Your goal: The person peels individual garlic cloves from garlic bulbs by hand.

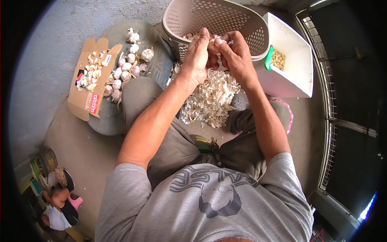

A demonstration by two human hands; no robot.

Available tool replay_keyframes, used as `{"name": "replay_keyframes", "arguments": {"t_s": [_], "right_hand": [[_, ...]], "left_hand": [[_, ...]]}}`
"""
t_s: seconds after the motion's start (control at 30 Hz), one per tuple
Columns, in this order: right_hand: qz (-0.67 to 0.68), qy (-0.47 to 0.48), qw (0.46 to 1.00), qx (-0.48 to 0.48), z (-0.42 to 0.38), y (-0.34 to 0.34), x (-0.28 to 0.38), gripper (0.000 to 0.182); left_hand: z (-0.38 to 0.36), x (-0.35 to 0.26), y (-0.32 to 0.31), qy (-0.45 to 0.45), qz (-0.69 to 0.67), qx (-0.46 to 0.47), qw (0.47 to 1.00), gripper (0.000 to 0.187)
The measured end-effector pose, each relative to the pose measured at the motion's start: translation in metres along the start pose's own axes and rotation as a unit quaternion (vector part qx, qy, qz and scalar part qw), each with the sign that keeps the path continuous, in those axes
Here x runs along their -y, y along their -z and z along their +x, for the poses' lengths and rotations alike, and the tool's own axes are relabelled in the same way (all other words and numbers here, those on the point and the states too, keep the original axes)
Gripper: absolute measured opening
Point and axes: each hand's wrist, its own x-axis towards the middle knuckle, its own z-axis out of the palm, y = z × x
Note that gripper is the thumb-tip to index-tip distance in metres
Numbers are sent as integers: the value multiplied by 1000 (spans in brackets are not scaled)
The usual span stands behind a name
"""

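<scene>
Holding the garlic (212, 45) up before you, your left grip (196, 58) and right grip (238, 58) are both closed around it, right thumb pressed on it; it sits over the near side of the perforated basket (221, 18); papery skins (209, 101) heap below; whole bulbs (126, 66) lie to your left, beside cardboard (76, 99) carrying loose cloves (93, 72); a white box (298, 64) stands right of the basket.

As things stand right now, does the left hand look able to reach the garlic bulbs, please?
Probably yes: the garlic bulbs lie uncovered beside the left knee, and nothing seems to block the left hand, though it and the right hand appear busy with other garlic.
</scene>
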Motion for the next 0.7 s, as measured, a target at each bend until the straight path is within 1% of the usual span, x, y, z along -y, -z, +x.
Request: {"name": "replay_keyframes", "arguments": {"t_s": [0.07,0.1,0.2,0.23,0.33,0.43,0.53,0.63,0.67,0.7], "right_hand": [[28,-52,998,-8,-1,0,-5,33],[83,-43,995,-25,-3,-7,6,29],[106,-44,993,-10,0,-5,3,27],[100,-46,994,-11,-1,-4,4,28],[89,-54,994,-22,-1,-2,3,28],[-40,50,997,-38,6,-2,-7,30],[-138,150,976,-73,8,-9,-5,32],[-73,63,995,11,8,-11,5,32],[-105,47,993,13,5,-13,12,28],[-139,90,986,14,4,-14,9,25]], "left_hand": [[1,-3,-2,-50,97,21,994,48],[0,-3,-3,-74,145,32,986,49],[4,8,-12,-183,210,-4,960,49],[7,9,-10,-172,190,10,967,48],[11,11,-4,-161,213,-6,964,47],[14,12,-1,-154,175,0,972,46],[9,8,-3,-87,150,0,985,45],[7,7,-4,-69,111,-35,991,42],[7,6,-4,-58,99,-32,993,40],[3,3,-4,-49,88,-30,994,38]]}}
